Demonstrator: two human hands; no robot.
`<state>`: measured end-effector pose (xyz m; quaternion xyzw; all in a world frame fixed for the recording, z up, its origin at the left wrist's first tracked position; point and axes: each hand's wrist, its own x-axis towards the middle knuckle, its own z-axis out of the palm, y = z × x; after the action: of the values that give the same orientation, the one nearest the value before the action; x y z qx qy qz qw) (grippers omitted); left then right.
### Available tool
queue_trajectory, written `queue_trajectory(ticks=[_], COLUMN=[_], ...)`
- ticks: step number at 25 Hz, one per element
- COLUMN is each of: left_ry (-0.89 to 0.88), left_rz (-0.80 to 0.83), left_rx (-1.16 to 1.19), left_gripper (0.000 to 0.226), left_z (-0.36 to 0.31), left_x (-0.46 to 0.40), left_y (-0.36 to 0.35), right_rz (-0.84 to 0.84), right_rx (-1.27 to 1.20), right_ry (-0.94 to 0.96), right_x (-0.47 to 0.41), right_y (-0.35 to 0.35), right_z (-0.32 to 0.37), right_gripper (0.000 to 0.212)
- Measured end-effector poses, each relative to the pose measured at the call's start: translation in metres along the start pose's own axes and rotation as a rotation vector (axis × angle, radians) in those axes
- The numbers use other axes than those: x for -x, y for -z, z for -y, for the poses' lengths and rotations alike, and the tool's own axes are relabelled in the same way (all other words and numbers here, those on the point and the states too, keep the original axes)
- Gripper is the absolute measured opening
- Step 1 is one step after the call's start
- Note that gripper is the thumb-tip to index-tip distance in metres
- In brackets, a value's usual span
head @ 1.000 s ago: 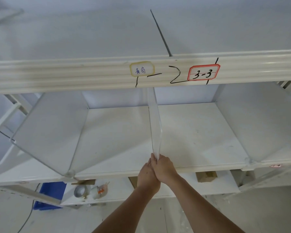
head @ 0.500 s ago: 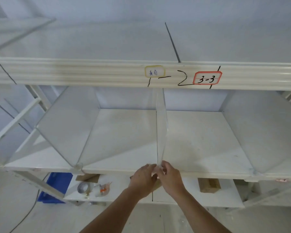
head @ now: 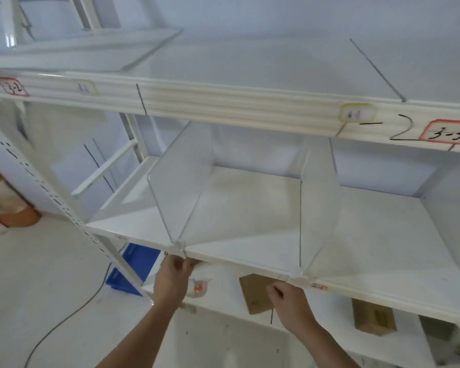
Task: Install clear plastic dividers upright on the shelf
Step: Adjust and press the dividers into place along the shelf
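Two clear plastic dividers stand upright on the white shelf (head: 239,258). The left divider (head: 181,187) ends in a small clip at the shelf's front edge, and my left hand (head: 171,280) reaches up just beneath that clip, fingers curled near it. The middle divider (head: 316,208) stands to the right. My right hand (head: 290,301) hangs below the shelf lip under its front end, touching nothing that I can see. A third divider shows only partly at the far right.
An upper shelf (head: 223,102) with labels 3-2 and 3-3 overhangs. A perforated white upright (head: 64,208) slants at left. Brown boxes (head: 255,293) lie on the lower shelf; a blue bin (head: 133,266) and an orange object (head: 8,200) sit on the floor.
Both hands have let go of the middle divider's front end. My left hand has moved left to the left divider's clip, and the view has swung left.
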<state>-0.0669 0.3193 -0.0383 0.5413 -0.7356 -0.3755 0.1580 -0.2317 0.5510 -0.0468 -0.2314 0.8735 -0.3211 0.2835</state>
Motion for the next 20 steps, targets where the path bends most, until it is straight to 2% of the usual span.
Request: queue_trajectory(ticks=[1,3,5,7,9,12,15,18,20], left_ry=[0.008,-0.021,-0.097,-0.190,-0.336,-0.496,-0.602,-0.775,-0.798], left_rz=[-0.050,-0.062,0.040,0.185,0.304,0.412,0.449,0.433,0.434], left_rx=[0.024,0.025,-0.019,-0.114,-0.220,-0.242,-0.297,-0.392,-0.535], left_gripper=[0.013,0.028,0.044,0.051,0.047,0.037,0.031,0.053,0.064], left_z=[0.000,0.009,0.019,0.025,0.026,0.021,0.018,0.029,0.036], left_x=[-0.012,-0.041,-0.068,-0.091,-0.103,-0.118,-0.124,-0.132,-0.136], left_y=[0.010,0.029,0.043,0.049,0.049,0.053,0.060,0.058,0.054], right_rz=[-0.021,-0.064,-0.059,-0.054,-0.023,0.004,0.004,0.029,0.012], right_rx=[0.013,0.016,-0.068,-0.113,-0.116,-0.121,-0.186,-0.233,-0.216], right_ry=[0.008,0.009,0.009,-0.004,0.004,0.001,-0.030,-0.043,-0.053], right_x=[-0.008,-0.021,-0.032,-0.042,-0.048,-0.055,-0.059,-0.062,-0.067], right_y=[-0.008,-0.029,-0.052,-0.074,-0.096,-0.130,-0.153,-0.165,-0.170], right_z=[0.012,0.046,0.090,0.132,0.166,0.208,0.236,0.254,0.264], right_gripper=[0.034,0.027,0.025,0.039,0.045,0.038,0.028,0.032,0.040])
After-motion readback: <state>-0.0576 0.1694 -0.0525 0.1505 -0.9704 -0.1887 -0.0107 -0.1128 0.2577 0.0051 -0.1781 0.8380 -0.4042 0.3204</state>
